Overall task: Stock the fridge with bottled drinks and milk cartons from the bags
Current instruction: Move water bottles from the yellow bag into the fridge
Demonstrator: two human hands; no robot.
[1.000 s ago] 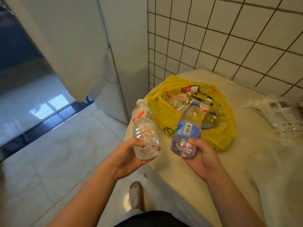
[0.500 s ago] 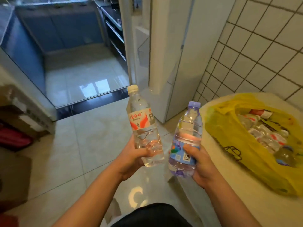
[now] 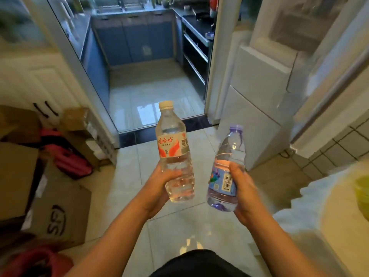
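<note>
Gripping the lower part of a clear water bottle (image 3: 173, 144), the left hand (image 3: 157, 188) has its fingers curled round the ribbed base from the left side, with the thumb across the front. This bottle stands nearly upright, its white cap (image 3: 165, 105) at the top and a red and white label above the hand. The base sits in the palm, and most of the bottle rises free above the fingers.

The right hand (image 3: 242, 188) grasps a second bottle (image 3: 229, 156) from the right. Its thumb lies over the top of a blue label with a barcode, and its fingers wrap behind. That bottle tilts a little, so its purple cap (image 3: 236, 128) leans to the right, and its bottom pokes out below the palm. The two bottles are side by side at about the same height, near each other but not touching, and both are held in the air over the tiled floor (image 3: 135, 176).

To the right, beyond the second bottle, stands a white fridge (image 3: 257, 100), well apart from both hands and blurred in its upper part. At the lower right corner of the view a pale table (image 3: 323, 226) shows its near left edge, and a yellow bag (image 3: 362, 192) lies on it, cut off by the right border. Cardboard boxes (image 3: 60, 212) are stacked on the floor at the left. Straight ahead, a doorway opens onto a kitchen with blue cabinets (image 3: 137, 39).
</note>
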